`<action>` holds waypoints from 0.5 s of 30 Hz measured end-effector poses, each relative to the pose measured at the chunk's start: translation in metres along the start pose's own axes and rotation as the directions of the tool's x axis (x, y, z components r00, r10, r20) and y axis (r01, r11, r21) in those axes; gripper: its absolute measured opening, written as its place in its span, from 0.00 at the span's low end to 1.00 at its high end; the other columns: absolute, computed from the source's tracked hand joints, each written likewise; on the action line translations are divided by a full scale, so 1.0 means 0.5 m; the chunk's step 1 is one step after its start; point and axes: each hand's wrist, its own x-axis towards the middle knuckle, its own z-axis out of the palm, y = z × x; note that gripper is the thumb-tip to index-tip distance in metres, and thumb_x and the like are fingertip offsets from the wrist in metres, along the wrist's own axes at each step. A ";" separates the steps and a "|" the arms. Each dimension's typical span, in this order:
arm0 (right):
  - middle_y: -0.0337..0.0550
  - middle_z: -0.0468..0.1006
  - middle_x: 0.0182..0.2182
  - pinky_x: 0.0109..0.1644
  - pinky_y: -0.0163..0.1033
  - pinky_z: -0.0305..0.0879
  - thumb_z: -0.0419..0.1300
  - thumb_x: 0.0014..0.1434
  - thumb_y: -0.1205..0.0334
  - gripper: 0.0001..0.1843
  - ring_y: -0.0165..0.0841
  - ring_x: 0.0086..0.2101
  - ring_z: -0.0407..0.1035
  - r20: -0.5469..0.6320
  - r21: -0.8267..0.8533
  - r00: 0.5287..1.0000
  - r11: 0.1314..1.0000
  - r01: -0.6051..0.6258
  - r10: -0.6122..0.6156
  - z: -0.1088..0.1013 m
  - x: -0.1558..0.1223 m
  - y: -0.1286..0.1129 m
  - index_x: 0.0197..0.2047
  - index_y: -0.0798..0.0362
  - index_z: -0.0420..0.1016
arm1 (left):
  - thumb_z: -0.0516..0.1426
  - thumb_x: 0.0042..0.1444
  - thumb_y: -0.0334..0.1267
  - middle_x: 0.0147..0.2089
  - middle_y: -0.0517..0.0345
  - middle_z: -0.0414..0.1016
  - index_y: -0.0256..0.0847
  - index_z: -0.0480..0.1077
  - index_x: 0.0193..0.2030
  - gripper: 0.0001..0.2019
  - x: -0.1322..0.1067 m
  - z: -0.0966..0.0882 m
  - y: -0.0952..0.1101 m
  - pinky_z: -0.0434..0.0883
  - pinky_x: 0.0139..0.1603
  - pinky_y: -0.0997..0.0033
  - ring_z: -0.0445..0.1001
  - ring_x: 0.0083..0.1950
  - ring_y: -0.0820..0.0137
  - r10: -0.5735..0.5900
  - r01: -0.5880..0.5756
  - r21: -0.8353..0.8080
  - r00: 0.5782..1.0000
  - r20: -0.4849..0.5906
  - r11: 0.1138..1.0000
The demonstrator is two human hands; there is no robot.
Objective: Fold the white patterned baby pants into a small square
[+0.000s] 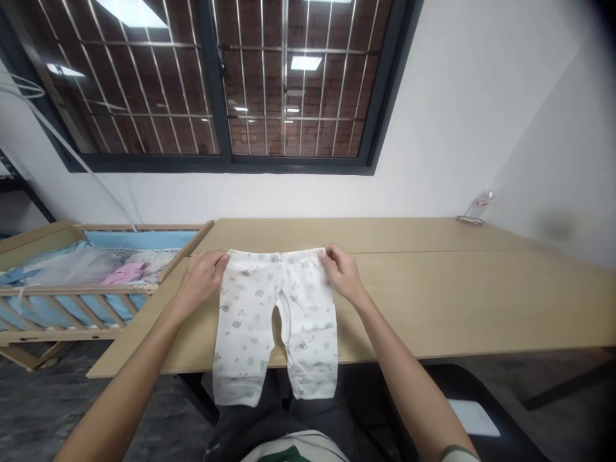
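Observation:
A small pair of white baby pants (274, 314) with a pale green print lies flat on the wooden table (457, 301). Its waistband points away from me and both legs hang over the near edge. My left hand (202, 276) pinches the left corner of the waistband. My right hand (341, 269) pinches the right corner. Both hands rest on the tabletop with the fingers closed on the fabric.
A wooden baby cot (58, 308) with blue lining and pink and white cloth inside stands against the table's left side. A small clear stand (474, 210) sits at the far right of the table by the wall. A barred window is behind.

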 end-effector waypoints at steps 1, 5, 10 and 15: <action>0.39 0.72 0.32 0.40 0.38 0.63 0.54 0.68 0.49 0.15 0.33 0.33 0.66 0.020 -0.003 0.999 1.000 -0.031 0.031 0.004 0.012 0.027 0.37 0.51 0.70 | 0.44 0.70 0.49 0.34 0.54 0.76 0.44 0.67 0.32 0.19 0.015 0.025 -0.006 0.66 0.48 0.61 0.72 0.41 0.60 -0.009 0.009 0.002 0.999 0.047 1.000; 0.36 0.70 0.28 0.36 0.36 0.60 0.54 0.66 0.49 0.15 0.31 0.29 0.63 0.120 -0.070 0.983 0.989 -0.132 0.140 0.040 0.045 0.156 0.35 0.51 0.68 | 0.42 0.70 0.46 0.37 0.51 0.78 0.43 0.69 0.33 0.20 0.061 0.136 -0.040 0.66 0.51 0.60 0.74 0.43 0.59 -0.055 0.062 -0.033 0.982 0.181 0.998; 0.36 0.72 0.28 0.36 0.35 0.59 0.53 0.65 0.55 0.11 0.32 0.30 0.66 0.212 -0.225 0.941 0.950 -0.215 0.263 0.099 0.067 0.305 0.34 0.51 0.68 | 0.45 0.70 0.43 0.44 0.47 0.81 0.41 0.74 0.39 0.19 0.087 0.274 -0.089 0.68 0.49 0.64 0.77 0.47 0.59 -0.131 0.154 -0.072 0.958 0.253 0.985; 0.39 0.76 0.30 0.37 0.34 0.60 0.54 0.65 0.60 0.09 0.33 0.33 0.69 0.197 -0.308 0.926 0.917 -0.254 0.323 0.140 0.093 0.389 0.33 0.51 0.69 | 0.47 0.71 0.42 0.47 0.48 0.82 0.41 0.76 0.44 0.16 0.099 0.379 -0.130 0.70 0.48 0.66 0.78 0.47 0.62 -0.239 0.281 -0.107 0.924 0.298 0.954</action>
